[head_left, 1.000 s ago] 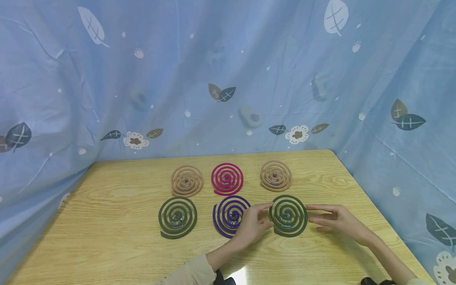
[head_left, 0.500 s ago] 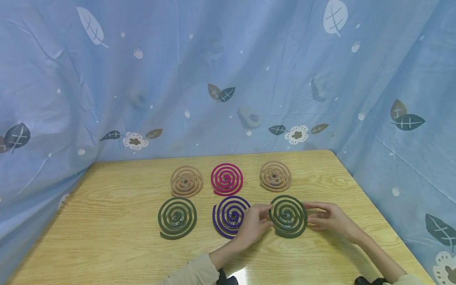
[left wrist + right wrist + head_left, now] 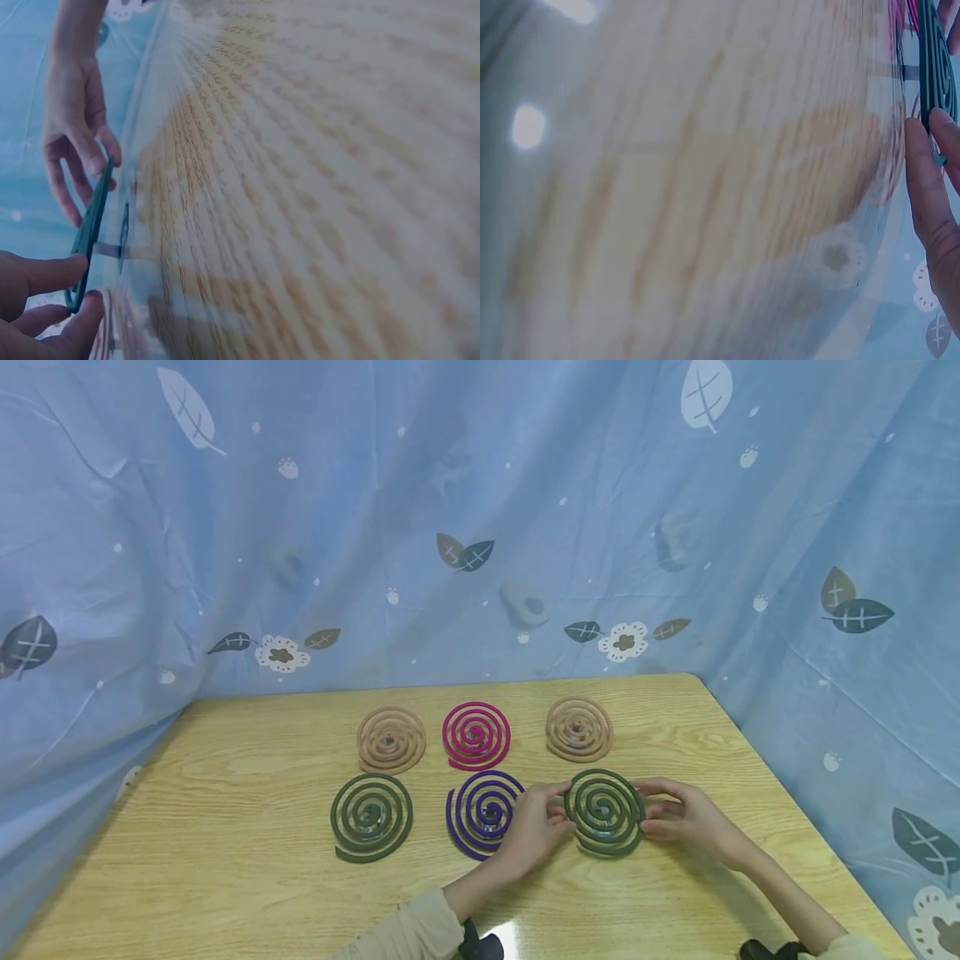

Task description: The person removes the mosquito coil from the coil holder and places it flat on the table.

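A dark green spiral coil [image 3: 604,814] sits raised on a small clear stand at the front right of the table. My left hand [image 3: 534,827] pinches its left edge between thumb and fingers; the left wrist view shows the coil [image 3: 91,221] edge-on with left fingertips on both faces. On the opposite edge my right hand [image 3: 690,818] holds the rim, thumb below and fingers bent; in the right wrist view its fingers [image 3: 926,176] lie at the coil's edge [image 3: 936,75]. A purple coil [image 3: 480,814] is partly hidden behind my left hand.
Another green coil [image 3: 371,818] stands at front left. Behind are a tan coil [image 3: 391,740], a magenta coil [image 3: 476,736] and a second tan coil [image 3: 579,729]. A blue patterned cloth [image 3: 337,527] hangs round the wooden table [image 3: 225,827].
My right hand has moved left and closed in on the green coil's right edge. The coil now looks slightly tilted. My left hand has stayed at its left edge.
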Demonstrator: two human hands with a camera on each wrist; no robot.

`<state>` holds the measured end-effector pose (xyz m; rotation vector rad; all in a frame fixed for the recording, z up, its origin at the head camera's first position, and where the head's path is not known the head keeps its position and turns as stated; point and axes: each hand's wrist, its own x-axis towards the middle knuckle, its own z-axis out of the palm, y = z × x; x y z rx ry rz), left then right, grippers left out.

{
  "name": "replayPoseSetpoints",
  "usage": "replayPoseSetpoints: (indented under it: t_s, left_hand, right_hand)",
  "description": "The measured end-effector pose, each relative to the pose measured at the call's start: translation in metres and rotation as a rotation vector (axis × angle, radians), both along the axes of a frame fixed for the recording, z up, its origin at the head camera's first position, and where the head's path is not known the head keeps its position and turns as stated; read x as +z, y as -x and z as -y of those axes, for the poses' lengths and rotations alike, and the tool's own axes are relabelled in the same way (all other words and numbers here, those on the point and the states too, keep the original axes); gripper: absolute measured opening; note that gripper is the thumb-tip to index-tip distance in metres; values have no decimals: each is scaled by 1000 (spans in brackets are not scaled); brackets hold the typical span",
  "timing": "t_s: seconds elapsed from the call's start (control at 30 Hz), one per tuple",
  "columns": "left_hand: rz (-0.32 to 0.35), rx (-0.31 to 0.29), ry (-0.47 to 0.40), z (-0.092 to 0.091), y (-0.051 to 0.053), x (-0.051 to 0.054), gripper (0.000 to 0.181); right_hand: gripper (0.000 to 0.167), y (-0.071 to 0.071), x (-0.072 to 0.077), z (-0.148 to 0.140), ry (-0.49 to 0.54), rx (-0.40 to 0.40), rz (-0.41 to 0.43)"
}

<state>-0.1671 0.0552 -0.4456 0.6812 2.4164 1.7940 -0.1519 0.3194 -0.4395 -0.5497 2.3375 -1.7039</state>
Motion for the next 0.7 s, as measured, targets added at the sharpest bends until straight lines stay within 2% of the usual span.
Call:
replayPoseSetpoints:
  t_s: [0.13, 0.4, 0.7]
  left_hand:
    - [4, 20, 26, -1, -1, 1, 50]
    - [32, 25, 19, -4, 0, -1, 50]
    - [-18, 28, 70, -6, 1, -3, 48]
  right_hand:
    - [60, 0, 1, 1, -8, 2, 12]
    - [65, 1, 0, -2, -31, 3, 43]
    - [61, 1, -2, -3, -20, -14, 34]
